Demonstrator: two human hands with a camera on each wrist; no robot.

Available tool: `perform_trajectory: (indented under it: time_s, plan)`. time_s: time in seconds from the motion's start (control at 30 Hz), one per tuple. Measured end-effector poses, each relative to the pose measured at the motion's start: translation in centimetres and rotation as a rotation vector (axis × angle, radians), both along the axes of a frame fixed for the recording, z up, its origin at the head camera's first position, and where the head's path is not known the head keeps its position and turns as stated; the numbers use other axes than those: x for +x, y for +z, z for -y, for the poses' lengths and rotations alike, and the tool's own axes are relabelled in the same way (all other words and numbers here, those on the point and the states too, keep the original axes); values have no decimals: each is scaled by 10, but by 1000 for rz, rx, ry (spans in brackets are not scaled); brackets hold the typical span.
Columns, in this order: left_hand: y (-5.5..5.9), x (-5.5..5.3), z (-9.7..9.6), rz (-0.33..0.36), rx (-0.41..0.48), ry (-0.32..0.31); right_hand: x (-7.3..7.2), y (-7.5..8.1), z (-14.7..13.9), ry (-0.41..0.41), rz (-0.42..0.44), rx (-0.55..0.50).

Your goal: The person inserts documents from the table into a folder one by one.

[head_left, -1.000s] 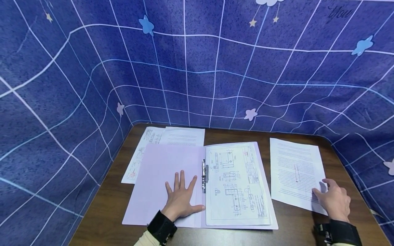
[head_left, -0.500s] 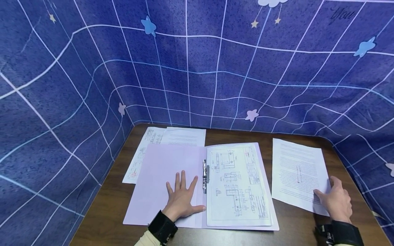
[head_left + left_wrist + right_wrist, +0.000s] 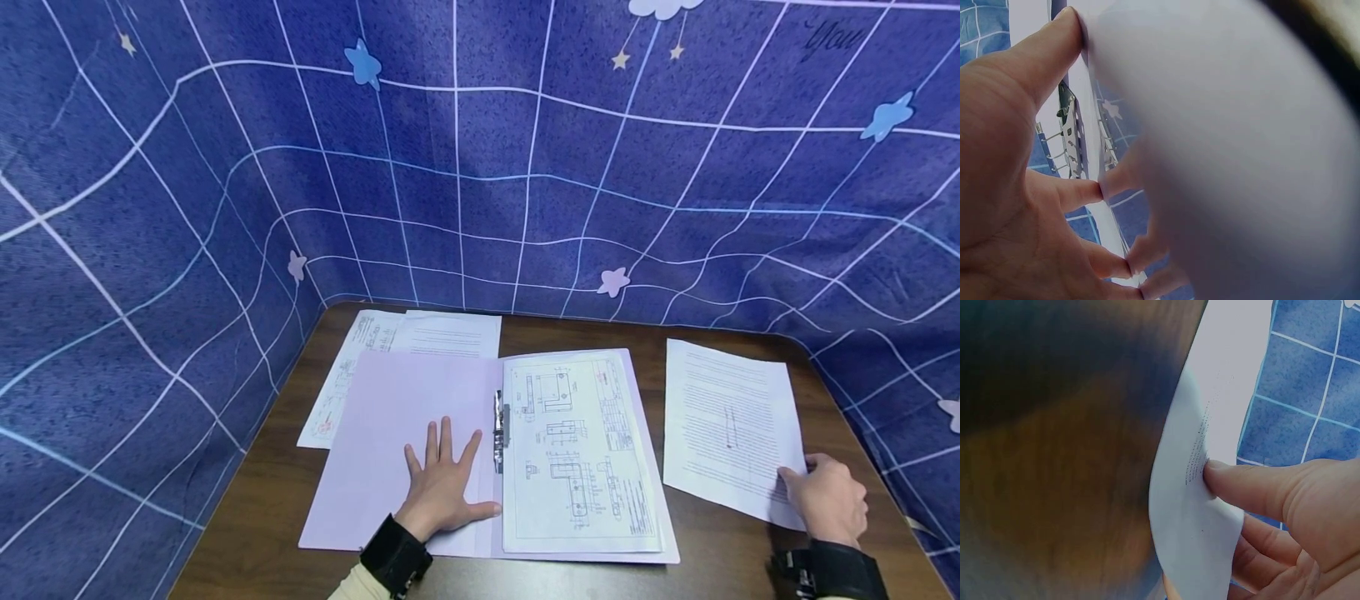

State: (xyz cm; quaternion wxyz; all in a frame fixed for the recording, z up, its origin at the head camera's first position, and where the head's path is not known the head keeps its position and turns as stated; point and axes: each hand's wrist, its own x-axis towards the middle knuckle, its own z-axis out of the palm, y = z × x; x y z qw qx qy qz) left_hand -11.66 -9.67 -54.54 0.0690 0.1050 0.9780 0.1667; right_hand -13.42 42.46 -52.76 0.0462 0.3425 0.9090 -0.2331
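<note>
My left hand (image 3: 437,490) lies with fingers spread on the left cover of an open lilac folder (image 3: 405,400). Its thumb reaches toward the spine, below the metal clip (image 3: 498,429); the left wrist view shows the fingertips touching the glossy cover. On the folder's right side lies a technical drawing (image 3: 577,450). At the far right, my right hand (image 3: 828,500) pinches the near right edge of a printed sheet (image 3: 727,417). In the right wrist view the thumb (image 3: 1229,481) is on top of the paper, the other fingers curl beneath, and the sheet bends there.
Behind the folder's left cover, partly under it, are a sheet with a red stamp (image 3: 326,425) and another printed page (image 3: 450,333). The brown wooden table (image 3: 577,579) is bounded behind and at the left by a blue gridded curtain (image 3: 480,208).
My right hand has shifted slightly right, its fingers curling under the sheet's edge, and the sheet has moved a little right. My left hand stays in place on the folder.
</note>
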Motion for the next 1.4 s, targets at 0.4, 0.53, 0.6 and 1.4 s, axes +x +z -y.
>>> perform_trajectory:
  time_s: [0.4,0.53,0.6,1.4]
  plan:
    - [-1,-1,0,3,-12,3,1,0,0,-1,-6,1]
    - [-2,-1,-1,-2,-12,4,2,0,0,6,-8,-4]
    - [-2,-1,-1,-4,-10,3,3,1,-1,10,-9,-11]
    - [3,1,0,-3,-2,-2,6,40,1,69,-366,36]
